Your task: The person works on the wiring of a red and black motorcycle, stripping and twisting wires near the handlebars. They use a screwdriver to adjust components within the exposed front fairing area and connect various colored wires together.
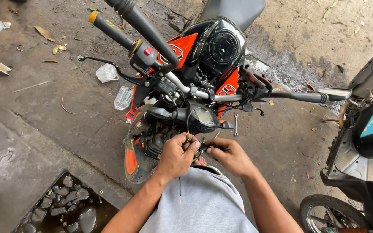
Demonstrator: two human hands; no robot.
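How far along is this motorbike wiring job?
Done: the front of the motorcycle looks stripped, parts below the speedometer exposed. In hand: the left hand and right hand pinch thin wires between them. Left: a spanner lies on the ground, nothing refitted yet.

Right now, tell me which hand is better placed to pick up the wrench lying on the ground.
Probably the right hand: the wrench lies just beyond it, on its side, while the left hand pinches wires under the headlight.
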